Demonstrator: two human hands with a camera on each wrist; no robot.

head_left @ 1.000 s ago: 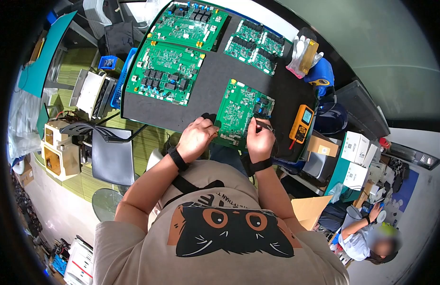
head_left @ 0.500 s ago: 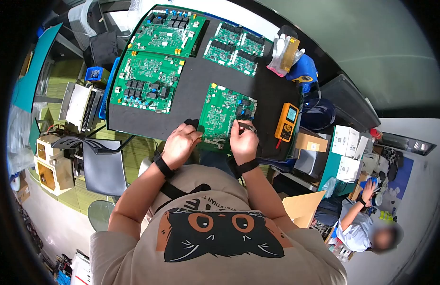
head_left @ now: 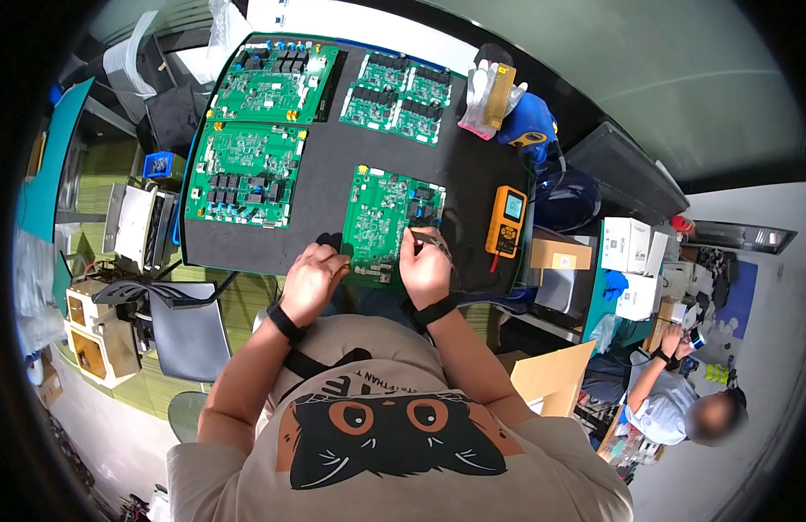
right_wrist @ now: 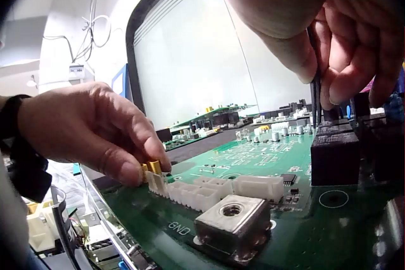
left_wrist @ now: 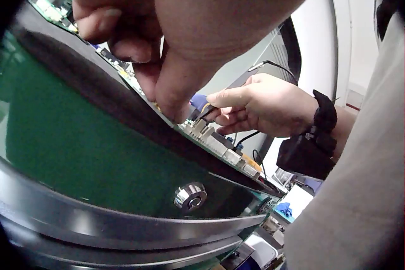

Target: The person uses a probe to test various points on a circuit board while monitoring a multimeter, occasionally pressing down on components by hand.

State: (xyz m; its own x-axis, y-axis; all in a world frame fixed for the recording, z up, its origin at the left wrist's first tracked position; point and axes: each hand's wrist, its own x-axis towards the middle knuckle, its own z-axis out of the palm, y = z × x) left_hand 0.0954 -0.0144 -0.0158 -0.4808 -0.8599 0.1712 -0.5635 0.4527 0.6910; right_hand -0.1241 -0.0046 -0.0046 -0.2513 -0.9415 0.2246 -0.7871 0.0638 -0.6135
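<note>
A green circuit board (head_left: 375,216) lies near the front edge of the black mat, set with white connectors and black block components. At its left edge, my left hand (head_left: 311,280) pinches the board's edge beside a yellow connector (right_wrist: 152,167) with thumb and finger. My right hand (head_left: 425,271) is over the board's right side, pinching slim black tweezers (right_wrist: 316,93) that point down at the black blocks (right_wrist: 335,153). Their tips are hidden behind those blocks in the right wrist view. A square metal terminal (right_wrist: 234,219) stands close to that camera.
Two large green boards (head_left: 246,170) lie on the mat's left side, and several smaller boards (head_left: 394,96) at the back. An orange multimeter (head_left: 507,222) is at right, below gloves (head_left: 483,96) and a blue device (head_left: 531,126). Another person (head_left: 664,396) sits far right.
The head view has shifted, so the table sits lower and further left in it. Both hands keep their places at the board. The far person's hands have moved.
</note>
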